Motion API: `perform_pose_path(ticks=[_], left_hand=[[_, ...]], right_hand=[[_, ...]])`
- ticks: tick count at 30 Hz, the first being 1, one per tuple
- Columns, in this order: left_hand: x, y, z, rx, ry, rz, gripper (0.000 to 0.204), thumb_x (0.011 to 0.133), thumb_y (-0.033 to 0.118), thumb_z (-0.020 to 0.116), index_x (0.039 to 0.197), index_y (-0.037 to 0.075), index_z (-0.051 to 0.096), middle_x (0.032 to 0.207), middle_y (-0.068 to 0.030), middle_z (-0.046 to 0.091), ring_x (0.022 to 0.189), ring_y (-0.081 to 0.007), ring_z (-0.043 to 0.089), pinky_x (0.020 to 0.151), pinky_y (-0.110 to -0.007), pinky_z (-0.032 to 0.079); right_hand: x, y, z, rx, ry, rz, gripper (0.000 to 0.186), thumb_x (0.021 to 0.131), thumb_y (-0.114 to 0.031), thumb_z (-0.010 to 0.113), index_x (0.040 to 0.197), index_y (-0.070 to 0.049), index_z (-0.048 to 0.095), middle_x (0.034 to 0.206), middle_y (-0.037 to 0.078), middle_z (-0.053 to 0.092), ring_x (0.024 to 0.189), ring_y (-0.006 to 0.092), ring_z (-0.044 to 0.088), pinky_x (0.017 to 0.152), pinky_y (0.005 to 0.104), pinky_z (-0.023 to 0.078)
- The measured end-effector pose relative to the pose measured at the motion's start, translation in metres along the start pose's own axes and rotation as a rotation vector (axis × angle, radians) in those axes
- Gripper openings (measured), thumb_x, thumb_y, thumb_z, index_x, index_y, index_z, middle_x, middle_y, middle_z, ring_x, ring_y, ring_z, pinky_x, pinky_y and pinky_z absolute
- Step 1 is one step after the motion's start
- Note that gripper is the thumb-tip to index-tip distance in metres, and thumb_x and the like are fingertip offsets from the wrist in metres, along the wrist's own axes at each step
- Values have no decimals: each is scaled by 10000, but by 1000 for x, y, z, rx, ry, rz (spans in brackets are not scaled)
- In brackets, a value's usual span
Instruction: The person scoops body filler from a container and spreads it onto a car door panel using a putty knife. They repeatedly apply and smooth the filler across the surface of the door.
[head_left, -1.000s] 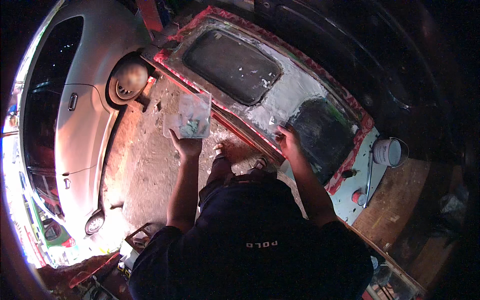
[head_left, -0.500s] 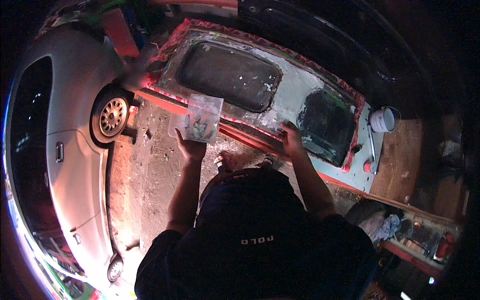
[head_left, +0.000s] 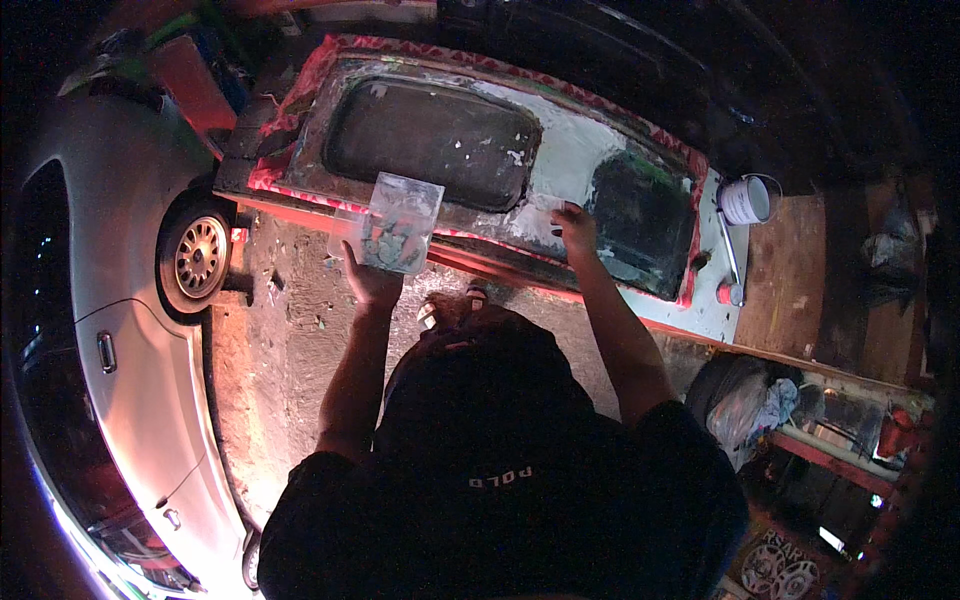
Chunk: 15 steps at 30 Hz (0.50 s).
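Note:
My left hand (head_left: pixel 372 284) grips a clear plastic sheet (head_left: pixel 411 196) from below, near the panel's front edge. Grey smears of a putty-like paste (head_left: pixel 392 243) lie on the sheet. To the right, my right hand (head_left: pixel 576 235) is over the pale strip between the two dark recesses of a large panel (head_left: pixel 562 160). Its fingers are bent inward, and whatever is between them is too small and dim to make out. White and grey filler patches cover the panel, and red patterned material (head_left: pixel 450 52) runs along its edges.
A white bucket (head_left: pixel 745 202) stands beyond the panel's right end, near a long thin rod (head_left: pixel 730 250) and a small red-and-white container (head_left: pixel 731 294). A silver car (head_left: pixel 130 300) stands at the left. At lower right are a tyre (head_left: pixel 715 390) and a crumpled rag (head_left: pixel 776 403).
My view has turned slightly, shifting the whole scene. The right hand has moved a little farther over the pale strip. The left hand still holds the plastic sheet.

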<state>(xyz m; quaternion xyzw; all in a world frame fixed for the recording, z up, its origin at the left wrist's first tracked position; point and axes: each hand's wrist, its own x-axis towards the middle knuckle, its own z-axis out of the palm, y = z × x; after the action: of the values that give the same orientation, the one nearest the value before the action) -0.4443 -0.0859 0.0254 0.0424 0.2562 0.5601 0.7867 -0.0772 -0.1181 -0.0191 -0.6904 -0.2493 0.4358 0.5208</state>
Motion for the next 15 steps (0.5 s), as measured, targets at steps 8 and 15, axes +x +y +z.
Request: perform_pose_path(ticks=[8,15], left_hand=[[-4,-1,11,-10,10,32,695,925,618,318,1403,119,386,1380,-134,458,1270,-330,421,1073,-503,286],[-2,-31,30,21,25,52,710,909,631,352,1403,122,383,1385,-126,445,1279,-346,402,1066,-550,263]], right_hand=[[24,-3,-5,24,-106,39,263,819,-114,678,1064,-25,639,897,59,672,752,168,640,596,304,511],[29,-3,-18,-4,-161,15,299,827,-168,676,1076,-11,625,894,74,673,755,177,643,590,314,519]])
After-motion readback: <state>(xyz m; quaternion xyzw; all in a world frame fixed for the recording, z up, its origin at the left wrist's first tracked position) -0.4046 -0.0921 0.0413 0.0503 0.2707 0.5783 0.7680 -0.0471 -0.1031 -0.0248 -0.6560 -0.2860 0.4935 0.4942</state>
